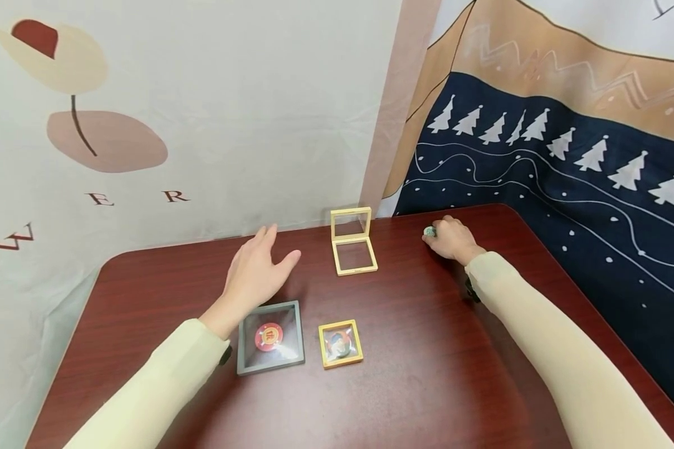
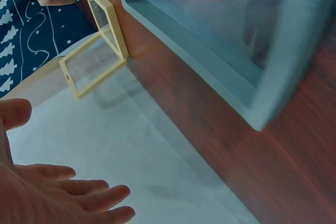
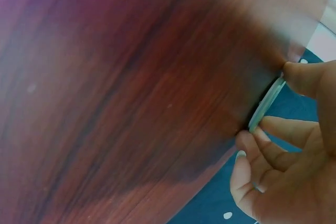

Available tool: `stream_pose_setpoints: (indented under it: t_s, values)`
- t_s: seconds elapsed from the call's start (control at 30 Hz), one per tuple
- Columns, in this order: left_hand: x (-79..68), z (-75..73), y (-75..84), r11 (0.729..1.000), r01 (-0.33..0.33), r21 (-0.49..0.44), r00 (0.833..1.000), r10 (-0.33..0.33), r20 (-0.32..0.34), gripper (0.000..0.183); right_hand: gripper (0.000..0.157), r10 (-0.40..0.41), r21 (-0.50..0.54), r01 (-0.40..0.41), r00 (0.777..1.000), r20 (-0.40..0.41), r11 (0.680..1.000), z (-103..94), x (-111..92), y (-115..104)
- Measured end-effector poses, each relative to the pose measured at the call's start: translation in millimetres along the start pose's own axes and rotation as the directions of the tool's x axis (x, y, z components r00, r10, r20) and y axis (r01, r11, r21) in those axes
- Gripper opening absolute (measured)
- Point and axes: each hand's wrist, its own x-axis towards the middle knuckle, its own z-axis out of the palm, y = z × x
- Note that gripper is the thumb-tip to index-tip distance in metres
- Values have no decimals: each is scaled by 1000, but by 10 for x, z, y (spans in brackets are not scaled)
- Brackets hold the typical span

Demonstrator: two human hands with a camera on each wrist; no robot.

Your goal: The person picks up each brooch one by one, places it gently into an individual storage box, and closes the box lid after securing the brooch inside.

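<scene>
At the far right of the table my right hand [image 1: 452, 238] pinches a thin, round, pale green chip [image 3: 266, 103] by its edge, between thumb and fingers, close to the tabletop. My left hand [image 1: 258, 265] is held with straight, spread fingers and nothing in it, above the table behind a grey square display frame [image 1: 301, 333]. A red round chip [image 1: 269, 337] sits behind the clear film of that frame. Between the hands, an empty cream display frame [image 1: 356, 272] stands unfolded, its upper half raised.
A smaller yellow display frame [image 1: 322, 346] with a multicoloured round piece inside lies right of the grey one. Along the back edge of the brown table [image 1: 427, 374] hangs a pale printed cloth [image 1: 258, 125], and a navy cloth with white trees [image 1: 539, 162] hangs at the right.
</scene>
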Motion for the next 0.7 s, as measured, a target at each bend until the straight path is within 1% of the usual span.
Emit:
stream_pose_setpoints:
  t_s: [0.17,0.23,0.37,0.53,0.7]
  values:
    - [117,90,93,999,13,39,999,-15,51,86,44,-28,17,28,1000,-9,999,1,40,-16]
    - [164,140,140,998,19,52,997,-23,73,87,43,-25,23,26,1000,-9,999,-5,49,-19]
    - [269,263,243,996,27,81,992,-37,124,88,46,-1,22,1,1000,10,1000,-26,54,-9]
    - [383,428,372,992,18,128,983,-41,181,86,55,31,4,-32,998,46,999,-58,49,0]
    - [481,593,454,985,19,170,979,-52,195,78,54,29,12,-30,998,46,999,-74,44,0]
